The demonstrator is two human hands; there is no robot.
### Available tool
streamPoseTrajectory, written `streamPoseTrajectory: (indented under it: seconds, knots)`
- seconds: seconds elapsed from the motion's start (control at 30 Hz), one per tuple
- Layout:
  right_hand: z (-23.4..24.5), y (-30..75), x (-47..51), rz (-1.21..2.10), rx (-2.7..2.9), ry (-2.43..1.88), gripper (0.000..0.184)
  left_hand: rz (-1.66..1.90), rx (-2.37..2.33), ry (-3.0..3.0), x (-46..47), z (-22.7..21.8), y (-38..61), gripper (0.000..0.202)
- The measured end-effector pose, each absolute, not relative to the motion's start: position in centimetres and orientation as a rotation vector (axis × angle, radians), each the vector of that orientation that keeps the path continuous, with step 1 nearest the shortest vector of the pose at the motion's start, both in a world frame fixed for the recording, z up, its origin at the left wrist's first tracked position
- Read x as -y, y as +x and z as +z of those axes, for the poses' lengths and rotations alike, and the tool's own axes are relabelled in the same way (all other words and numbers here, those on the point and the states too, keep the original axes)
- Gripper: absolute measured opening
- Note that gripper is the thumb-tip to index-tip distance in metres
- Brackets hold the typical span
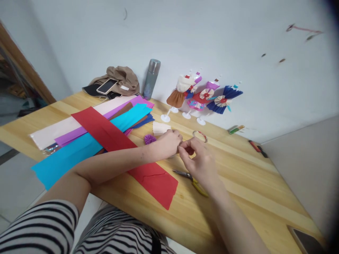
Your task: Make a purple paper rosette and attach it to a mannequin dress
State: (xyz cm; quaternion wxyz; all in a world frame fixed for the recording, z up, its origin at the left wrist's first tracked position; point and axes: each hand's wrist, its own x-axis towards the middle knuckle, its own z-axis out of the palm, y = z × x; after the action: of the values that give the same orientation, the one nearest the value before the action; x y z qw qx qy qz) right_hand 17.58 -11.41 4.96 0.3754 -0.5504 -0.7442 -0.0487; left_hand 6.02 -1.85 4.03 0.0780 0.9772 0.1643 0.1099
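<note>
My left hand [169, 144] is curled above the middle of the table, its fingertips turned away from view. My right hand [197, 155] meets it, thumb and forefinger pinched together near the left fingers. Whatever lies between them is hidden or too small to make out. Just behind my left hand is a cream pleated paper piece [161, 127], and a purple paper rosette [150, 139] lies left of it. Scissors with yellow handles [199, 188] rest under my right hand, partly covered by it. A ring-shaped roll, perhaps tape [203, 134], lies beyond the right hand.
Red crepe paper [100, 128] crosses blue paper [71, 155] and other coloured strips on the left. Small mannequins in paper dresses [177, 99] stand by the wall, near a grey flask [152, 81]. A phone [107, 85] lies by brown cloth [124, 77]. A dark flat object [305, 241] lies front right.
</note>
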Motion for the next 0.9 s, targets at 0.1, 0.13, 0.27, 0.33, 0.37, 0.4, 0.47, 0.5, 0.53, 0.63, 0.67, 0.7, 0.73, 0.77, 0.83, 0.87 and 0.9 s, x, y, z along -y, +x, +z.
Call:
streamPoseTrajectory:
  seconds: [0.1,0.13,0.27,0.33,0.37,0.4,0.47,0.5,0.53,0.63,0.67,0.7,0.73,0.77,0.83,0.87,0.9]
  knots:
    - [5.2,17.7,11.5,-0.016,1.916,-1.417,0.014,0.22,-0.427,3.128,2.0,4.4,5.9,0.026]
    - [5.3,17.7,11.6,0.017,1.925,-1.421,0.013,0.198,-0.401,3.187,2.0,4.3,5.8,0.024]
    - [5.5,17.7,11.7,0.081,1.971,-1.429,0.009,0.128,-0.373,3.391,2.0,4.0,5.5,0.018]
    - [5.4,17.8,11.6,0.069,1.982,-1.44,0.012,0.083,-0.391,3.486,2.0,3.8,5.5,0.019]
    - [5.3,17.8,11.6,0.063,1.983,-1.448,0.013,0.058,-0.397,3.519,2.0,3.7,5.5,0.02]
    - [5.2,17.9,11.5,0.06,1.982,-1.456,0.014,0.035,-0.394,3.537,2.1,3.6,5.5,0.02]
    - [5.1,18.0,11.5,0.052,1.977,-1.46,0.014,0.012,-0.374,3.523,2.1,3.6,5.5,0.021]
    - [5.1,18.0,11.5,0.052,1.973,-1.459,0.013,0.019,-0.363,3.502,2.1,3.6,5.5,0.021]
    - [5.1,18.1,11.6,0.057,1.965,-1.457,0.013,0.036,-0.353,3.481,2.1,3.6,5.5,0.022]
    - [5.2,18.3,11.7,0.095,1.918,-1.457,0.012,0.101,-0.332,3.438,2.0,3.5,5.6,0.02]
    - [5.3,18.5,11.8,0.099,1.901,-1.464,0.012,0.121,-0.325,3.434,2.0,3.5,5.6,0.019]
    - [5.4,18.6,11.8,0.092,1.884,-1.47,0.012,0.143,-0.317,3.434,2.0,3.5,5.6,0.018]
    - [5.5,18.7,11.9,0.076,1.868,-1.476,0.011,0.162,-0.303,3.436,2.0,3.4,5.6,0.018]
    - [5.7,18.8,11.9,0.06,1.852,-1.481,0.011,0.179,-0.286,3.439,2.0,3.4,5.6,0.018]
    - [5.8,18.9,11.9,0.03,1.824,-1.482,0.011,0.195,-0.252,3.443,2.0,3.4,5.6,0.019]
    - [5.9,19.0,11.9,0.017,1.817,-1.475,0.012,0.202,-0.231,3.442,2.0,3.3,5.6,0.02]
    - [6.0,19.0,11.9,0.005,1.818,-1.467,0.012,0.21,-0.208,3.439,2.0,3.3,5.6,0.02]
